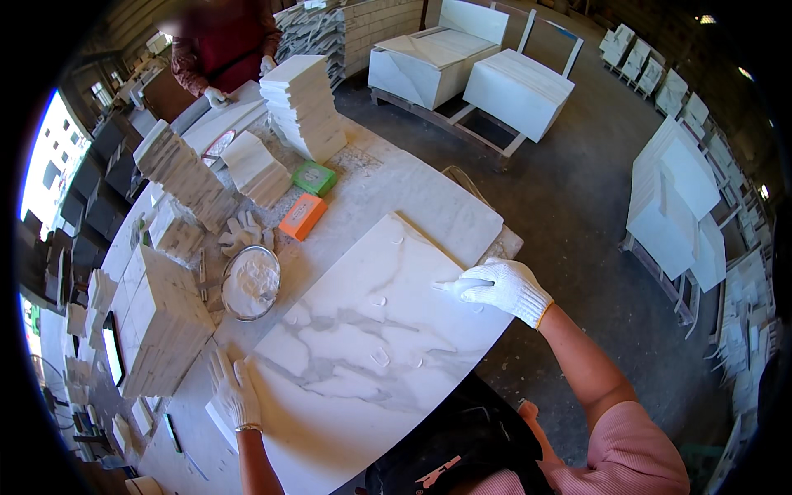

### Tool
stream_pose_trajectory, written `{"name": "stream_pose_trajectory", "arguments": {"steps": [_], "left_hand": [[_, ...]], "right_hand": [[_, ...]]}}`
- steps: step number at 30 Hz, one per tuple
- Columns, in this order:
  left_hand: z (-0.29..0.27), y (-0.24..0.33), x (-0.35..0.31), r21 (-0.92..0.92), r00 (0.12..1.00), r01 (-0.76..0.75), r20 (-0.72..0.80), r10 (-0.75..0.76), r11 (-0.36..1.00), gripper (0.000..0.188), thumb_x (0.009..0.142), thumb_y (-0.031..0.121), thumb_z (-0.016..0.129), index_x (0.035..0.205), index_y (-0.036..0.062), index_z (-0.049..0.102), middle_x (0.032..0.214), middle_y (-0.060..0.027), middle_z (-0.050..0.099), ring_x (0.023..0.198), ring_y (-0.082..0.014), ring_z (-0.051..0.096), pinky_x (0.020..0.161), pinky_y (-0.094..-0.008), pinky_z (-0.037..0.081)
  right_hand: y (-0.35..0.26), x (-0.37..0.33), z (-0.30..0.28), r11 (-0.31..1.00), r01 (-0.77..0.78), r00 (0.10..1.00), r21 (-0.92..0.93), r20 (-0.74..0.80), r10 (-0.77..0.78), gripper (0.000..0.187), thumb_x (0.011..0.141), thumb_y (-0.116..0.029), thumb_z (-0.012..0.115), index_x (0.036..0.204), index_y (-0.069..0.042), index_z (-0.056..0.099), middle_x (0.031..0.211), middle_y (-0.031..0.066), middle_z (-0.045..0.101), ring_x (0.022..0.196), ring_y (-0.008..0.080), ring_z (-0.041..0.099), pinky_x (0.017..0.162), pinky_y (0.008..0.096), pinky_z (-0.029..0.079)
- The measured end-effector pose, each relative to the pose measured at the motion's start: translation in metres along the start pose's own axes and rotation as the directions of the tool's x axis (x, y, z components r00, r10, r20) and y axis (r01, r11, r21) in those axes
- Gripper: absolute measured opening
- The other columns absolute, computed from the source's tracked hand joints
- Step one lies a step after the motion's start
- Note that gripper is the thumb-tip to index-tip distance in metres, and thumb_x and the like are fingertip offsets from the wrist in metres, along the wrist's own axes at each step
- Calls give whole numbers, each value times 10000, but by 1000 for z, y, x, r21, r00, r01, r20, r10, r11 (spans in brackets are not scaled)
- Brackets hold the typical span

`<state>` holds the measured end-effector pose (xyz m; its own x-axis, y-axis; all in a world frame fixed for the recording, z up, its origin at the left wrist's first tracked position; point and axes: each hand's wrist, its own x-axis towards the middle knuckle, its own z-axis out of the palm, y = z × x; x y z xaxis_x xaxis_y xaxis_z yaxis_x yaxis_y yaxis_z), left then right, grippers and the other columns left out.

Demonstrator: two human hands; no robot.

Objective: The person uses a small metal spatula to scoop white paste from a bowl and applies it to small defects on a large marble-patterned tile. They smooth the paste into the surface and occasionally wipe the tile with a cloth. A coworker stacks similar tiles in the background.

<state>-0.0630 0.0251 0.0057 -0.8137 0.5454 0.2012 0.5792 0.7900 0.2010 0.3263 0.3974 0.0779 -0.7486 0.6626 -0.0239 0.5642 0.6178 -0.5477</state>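
Note:
A large white marble slab (pixel 355 355) with grey veins lies in front of me, with several small white smears of paste on its face. My right hand (pixel 510 290), in a white knit glove, is closed round a small pale scraper (pixel 464 285) at the slab's right edge; its tip is over the slab. The fingers cover part of the tool. My left hand (pixel 236 392), gloved too, lies at the slab's left edge with fingers stretched out, holding nothing. Beyond the slab, to the left, stands a round metal bowl (pixel 251 283) of white paste or powder.
An orange box (pixel 303 216), a green box (pixel 314 177), loose gloves (pixel 241 233) and stacks of marble tiles (pixel 304 107) crowd the far side of the table. A person (pixel 223 49) stands at the far left. Pallets of slabs (pixel 445 66) stand on the floor beyond.

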Motion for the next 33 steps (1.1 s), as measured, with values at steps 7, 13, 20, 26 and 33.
{"name": "stream_pose_trajectory", "arguments": {"steps": [7,13,20,26,33], "left_hand": [[0,0,-1,-3,1000,-5,-4,5,1000,563,1035,372,424,1486,36,427,1523,-268,398,1419,-429,362,1160,-473,306],[5,-4,0,23,1000,-5,-12,5,1000,564,1037,374,428,1486,31,427,1519,-263,406,1415,-429,368,1159,-476,307],[0,2,0,7,1000,-12,-14,12,1000,558,1037,366,442,1476,22,438,1518,-232,424,1400,-413,392,1158,-467,314],[4,-4,0,9,1000,7,18,-7,1000,576,1023,388,446,1507,78,414,1555,-220,377,1427,-418,353,1171,-487,279],[7,-7,0,-13,1000,9,-19,-9,1000,577,1020,383,465,1489,50,429,1533,-243,395,1416,-426,363,1158,-480,308]], "right_hand": [[-2,1,-2,1000,-27,999,13,19,27,345,832,-415,721,1056,-158,776,901,72,723,813,237,663,765,346,524],[-7,-2,-8,998,1,1000,62,-21,0,305,832,-399,725,1047,-189,775,892,88,713,816,251,671,753,355,523],[-13,-5,-13,982,-24,999,188,-23,29,324,820,-304,760,1096,-134,752,940,94,718,837,234,686,763,330,528],[-25,-1,-16,907,43,991,418,-130,13,330,837,-157,773,1131,-24,701,958,78,716,861,153,672,807,292,533],[-47,35,-18,929,294,931,226,-286,-225,292,829,-161,798,1081,-40,712,978,54,659,851,137,624,766,284,519]]}}
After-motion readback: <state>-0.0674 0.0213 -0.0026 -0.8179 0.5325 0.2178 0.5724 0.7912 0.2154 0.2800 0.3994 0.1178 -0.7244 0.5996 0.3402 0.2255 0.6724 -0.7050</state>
